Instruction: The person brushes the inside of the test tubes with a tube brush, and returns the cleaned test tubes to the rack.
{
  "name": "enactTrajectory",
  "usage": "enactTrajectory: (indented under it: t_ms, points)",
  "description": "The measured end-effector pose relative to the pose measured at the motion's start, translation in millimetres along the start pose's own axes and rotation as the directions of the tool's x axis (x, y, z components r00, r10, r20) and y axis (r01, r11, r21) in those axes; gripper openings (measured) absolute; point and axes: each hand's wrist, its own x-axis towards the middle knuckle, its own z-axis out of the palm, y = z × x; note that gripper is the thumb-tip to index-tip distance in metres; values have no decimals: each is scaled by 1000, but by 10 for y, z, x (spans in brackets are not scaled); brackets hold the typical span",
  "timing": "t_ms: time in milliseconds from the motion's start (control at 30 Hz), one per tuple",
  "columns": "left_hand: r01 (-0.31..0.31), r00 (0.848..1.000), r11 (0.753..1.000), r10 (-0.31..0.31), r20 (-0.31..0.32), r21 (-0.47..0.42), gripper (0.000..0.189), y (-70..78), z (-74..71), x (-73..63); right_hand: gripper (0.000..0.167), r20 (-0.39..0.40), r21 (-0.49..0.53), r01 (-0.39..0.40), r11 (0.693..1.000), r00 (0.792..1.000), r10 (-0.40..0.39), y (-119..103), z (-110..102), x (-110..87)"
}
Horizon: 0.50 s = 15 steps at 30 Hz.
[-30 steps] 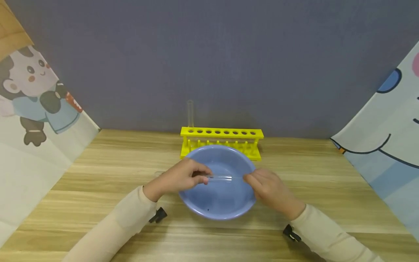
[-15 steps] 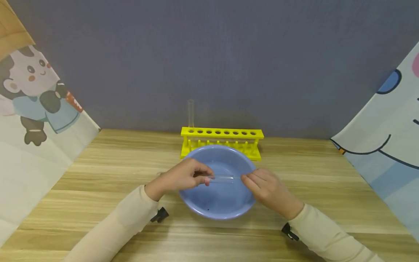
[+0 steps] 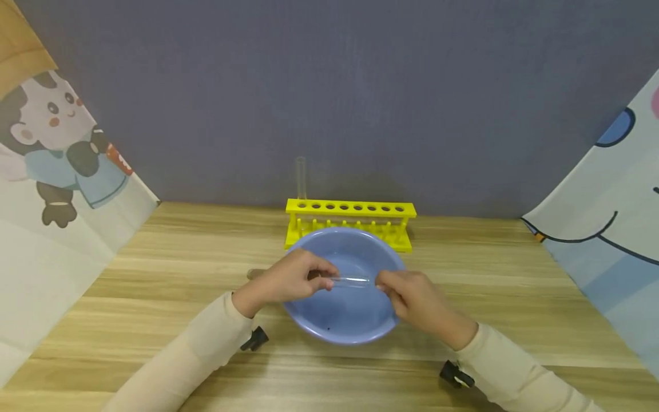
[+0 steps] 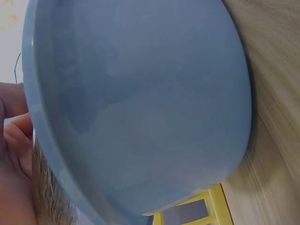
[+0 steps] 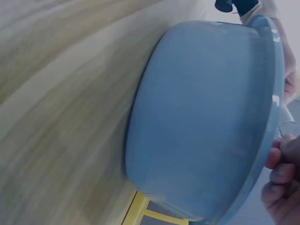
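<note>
A clear glass test tube (image 3: 351, 280) lies level over the blue basin (image 3: 344, 329). My left hand (image 3: 320, 279) pinches its left end, fingers curled round it. My right hand (image 3: 385, 284) pinches the right end. Only a short stretch of glass shows between the two hands. In the left wrist view the basin's outer wall (image 4: 140, 103) fills the frame, with my fingers (image 4: 14, 140) at the left edge. The right wrist view shows the basin wall (image 5: 206, 117) and my curled fingers (image 5: 283, 171) by its rim.
A yellow test tube rack (image 3: 350, 220) stands just behind the basin, with one clear tube (image 3: 301, 177) upright in its leftmost hole. A small brownish stub (image 3: 253, 273) lies on the wooden table (image 3: 170, 269) left of my left hand. Printed cloth panels flank both sides.
My right hand has slid left along the tube toward the left hand, so less glass shows between them. The left hand has barely moved.
</note>
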Motion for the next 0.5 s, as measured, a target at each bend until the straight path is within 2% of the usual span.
enactTrajectory:
  t_ms: [200, 333, 433, 500]
  points:
    - [-47, 998, 995, 51, -40, 90, 21, -22, 18, 7, 22, 89, 69, -138, 988, 987, 132, -25, -64, 27]
    - [-92, 991, 988, 104, -89, 125, 23, -34, 40, 4, 20, 159, 128, -227, 965, 965, 206, -45, -157, 68]
    - [-125, 981, 978, 147, -128, 166, 24, -39, 54, 0, 16, 244, 190, -334, 923, 927, 285, -59, -235, 91]
    - [-143, 974, 970, 173, -148, 196, 25, -30, 55, -3, 13, 311, 243, -421, 874, 887, 341, -57, -280, 101]
